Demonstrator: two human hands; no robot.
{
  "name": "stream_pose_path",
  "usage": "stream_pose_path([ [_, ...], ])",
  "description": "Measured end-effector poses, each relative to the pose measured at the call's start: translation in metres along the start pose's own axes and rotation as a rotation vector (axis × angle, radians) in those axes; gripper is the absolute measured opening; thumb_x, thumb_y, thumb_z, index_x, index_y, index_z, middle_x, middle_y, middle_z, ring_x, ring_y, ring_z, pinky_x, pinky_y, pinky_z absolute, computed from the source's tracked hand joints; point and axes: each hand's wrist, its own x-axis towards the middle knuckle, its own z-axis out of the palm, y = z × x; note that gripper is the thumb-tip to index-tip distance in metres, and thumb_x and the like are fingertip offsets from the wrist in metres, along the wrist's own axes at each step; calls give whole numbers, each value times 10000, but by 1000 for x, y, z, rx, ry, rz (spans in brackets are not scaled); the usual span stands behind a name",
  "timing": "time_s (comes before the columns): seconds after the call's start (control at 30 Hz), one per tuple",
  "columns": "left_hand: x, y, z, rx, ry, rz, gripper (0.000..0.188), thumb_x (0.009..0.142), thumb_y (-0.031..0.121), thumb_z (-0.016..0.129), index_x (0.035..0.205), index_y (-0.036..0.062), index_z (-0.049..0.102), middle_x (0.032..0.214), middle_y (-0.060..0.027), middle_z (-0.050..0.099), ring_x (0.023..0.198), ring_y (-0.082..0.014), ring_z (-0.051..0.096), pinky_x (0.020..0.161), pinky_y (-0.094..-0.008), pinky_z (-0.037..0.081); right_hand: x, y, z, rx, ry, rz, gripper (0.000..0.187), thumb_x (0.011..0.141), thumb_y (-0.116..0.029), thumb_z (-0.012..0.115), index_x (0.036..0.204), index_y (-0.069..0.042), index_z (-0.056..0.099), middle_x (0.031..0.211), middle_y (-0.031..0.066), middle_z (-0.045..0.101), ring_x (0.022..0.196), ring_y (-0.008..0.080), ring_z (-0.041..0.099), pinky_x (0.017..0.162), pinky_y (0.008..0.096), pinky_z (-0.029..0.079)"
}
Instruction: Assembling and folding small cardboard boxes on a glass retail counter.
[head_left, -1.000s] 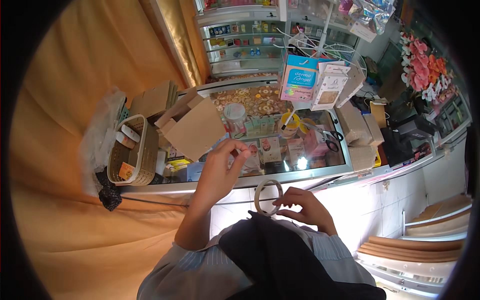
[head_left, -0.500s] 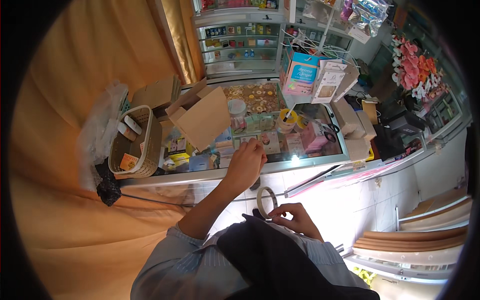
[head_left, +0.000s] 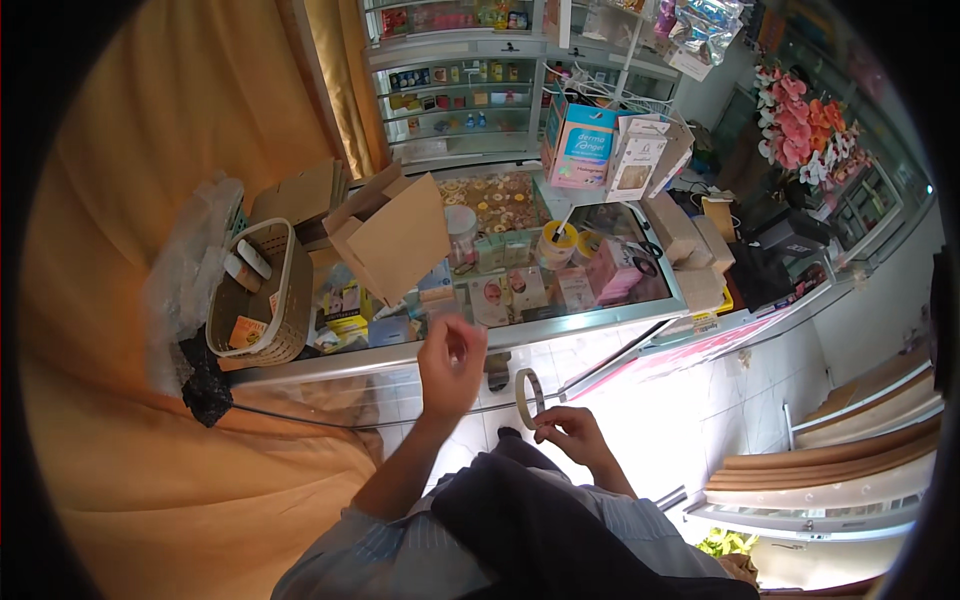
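Observation:
My right hand [head_left: 577, 437] pinches the lower rim of a thin, pale roll of tape [head_left: 522, 396], which stands upright off the fingertips above the floor. My left hand [head_left: 452, 368] is raised in front of the counter's near edge with its fingers curled together. It is slightly blurred, and whatever it may pinch cannot be made out. Beyond it, an opened brown cardboard box [head_left: 400, 240] sits tilted on the glass display counter [head_left: 540, 332], touched by neither hand.
A woven plastic basket [head_left: 284, 340] with bottles stands at the counter's left end, beside clear plastic wrap [head_left: 185, 270]. Flattened cardboard [head_left: 295, 192] lies behind it. Yellow-lidded tubs [head_left: 558, 240] and a blue-and-pink box [head_left: 582, 145] stand farther right. An orange curtain [head_left: 190, 130] hangs at left.
My left hand has drawn back from the counter edge toward me and left, its fingers turning upward. The right hand still holds the tape roll, slightly shifted. The whole view has moved a little.

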Motion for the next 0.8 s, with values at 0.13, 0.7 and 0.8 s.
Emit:
stream_pose_path([
  [0.13, -68, -3, 6, -158, -404, -596, 317, 994, 322, 459, 974, 24, 568, 862, -41, 603, 785, -112, 575, 671, -230, 448, -9, 1, 7, 275, 42, 84, 181, 906, -79, 609, 1031, 50, 631, 854, 76, 665, 783, 128, 625, 735, 261, 507],
  [0.7, -62, -1, 30, -292, -373, -579, 203, 912, 179, 641, 997, 21, 546, 672, 3, 570, 569, -64, 511, 525, -206, 397, 108, -126, -174, -998, 470, -172, 364, 799, 5, 655, 1154, -74, 644, 1029, 144, 645, 791, 219, 634, 687, 289, 497],
  [0.8, -58, 0, 31, -384, -305, -651, 292, 890, 155, 668, 1016, 91, 413, 658, 3, 557, 558, -60, 514, 505, -204, 395, 125, -113, -204, -1252, 336, 40, 460, 793, -57, 644, 1245, -129, 594, 1084, 185, 627, 924, 363, 625, 806, 401, 493],
])
